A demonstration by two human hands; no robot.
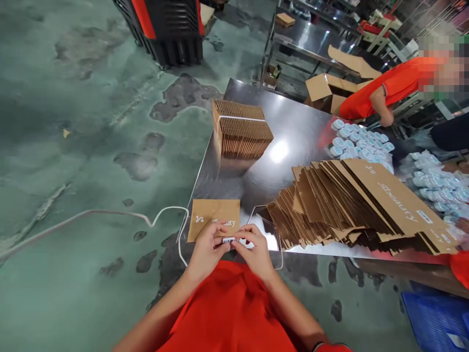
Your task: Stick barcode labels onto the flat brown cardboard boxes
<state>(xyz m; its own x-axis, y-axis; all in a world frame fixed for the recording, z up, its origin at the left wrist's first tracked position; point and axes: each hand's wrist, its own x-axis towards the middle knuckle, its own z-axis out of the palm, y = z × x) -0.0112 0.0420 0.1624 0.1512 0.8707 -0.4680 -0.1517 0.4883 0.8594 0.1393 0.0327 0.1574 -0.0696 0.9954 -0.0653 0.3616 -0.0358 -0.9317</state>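
Barcode label (229, 240), gripped by closed fingers (220, 235) of left hand (207, 252) and right hand (256, 252), just over flat kraft carton (212, 215)

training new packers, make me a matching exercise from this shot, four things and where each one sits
Things
1. strapped stack of flat kraft cartons
2. single kraft carton
3. black and red crate
4. blue plastic crate

Places
A. floor, lower right
B. at the left hand, near edge of the steel table
C. far side of that table
D. floor, beyond the table

Pairs: 1-C, 2-B, 3-D, 4-A

Left hand (207, 249) and right hand (254, 249) pinch small barcode label (229, 240) beside flat kraft carton (213, 220) on steel table (278, 181).
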